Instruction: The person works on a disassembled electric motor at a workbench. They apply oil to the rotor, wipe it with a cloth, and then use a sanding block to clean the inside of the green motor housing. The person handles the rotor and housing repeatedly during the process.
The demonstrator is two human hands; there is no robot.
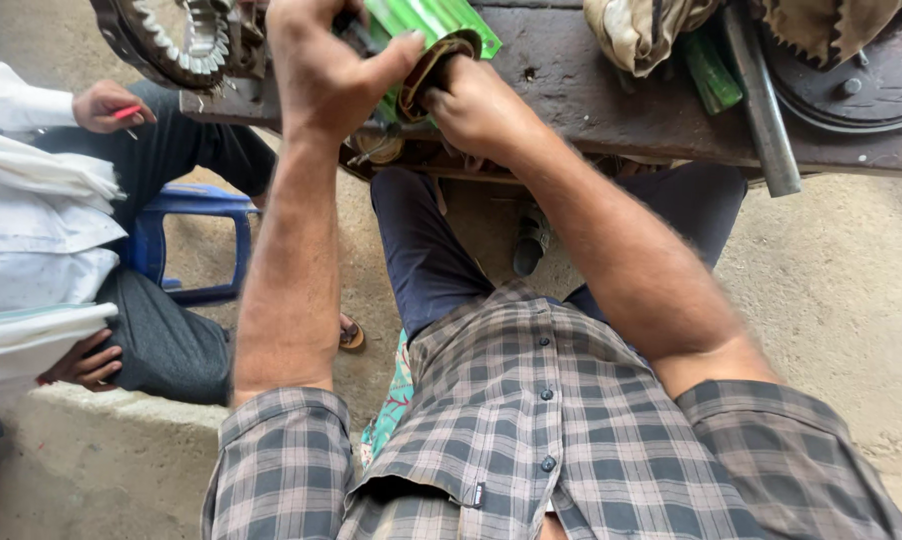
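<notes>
My left hand and my right hand are both raised to the edge of a dark metal workbench. Between them sits a round dark ring-shaped part with a brownish rim. My left thumb presses against its rim and my right fingers close on its lower side. Bright green strips stick out just above the ring, touching it. The ring's far side is hidden by my hands.
A toothed round metal part lies at the bench's left end. A grey metal rod, a green roll and a rag lie to the right. Another person sits at left on a blue stool, holding a red pen and white papers.
</notes>
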